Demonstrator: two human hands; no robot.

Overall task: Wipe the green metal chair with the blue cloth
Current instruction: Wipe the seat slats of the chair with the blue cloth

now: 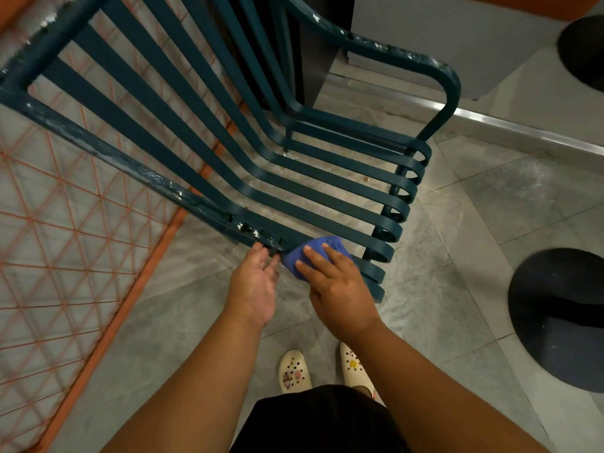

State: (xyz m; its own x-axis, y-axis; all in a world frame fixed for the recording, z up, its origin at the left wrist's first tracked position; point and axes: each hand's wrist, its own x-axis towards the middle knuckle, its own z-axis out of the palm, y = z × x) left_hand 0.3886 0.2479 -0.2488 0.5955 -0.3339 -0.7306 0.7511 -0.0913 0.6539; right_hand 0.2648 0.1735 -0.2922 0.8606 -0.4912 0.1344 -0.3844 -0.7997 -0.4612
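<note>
Pressing down with straight, spread fingers, the right hand (336, 282) holds the blue cloth (313, 253) flat against the near side rail of the green metal chair (294, 178), close to the rail's front end where the seat slats curl under. The cloth is bunched beneath the palm and fingers, with its far edge showing past the fingertips. Just to its left, the left hand (256, 282) reaches toward the same rail with relaxed, nearly straight fingers; its fingertips touch the rail's edge at a patch of chipped paint, and it grips nothing. The two hands lie side by side, almost touching.

From the head camera the chair is seen from above, beside its armrest: long flat slats run down the backrest, bend and continue across the seat, ending in rolled loops at the front. White flecks of worn paint dot the near rail and the far armrest (408, 57).

Behind the chair on the left stands an orange wire-mesh panel (65, 240). The floor is grey marble tile (457, 289). Two dark round bases (559, 315) sit on the right side. At the bottom edge are two cream perforated clogs (294, 371) with small charms, and a dark garment (313, 420).
</note>
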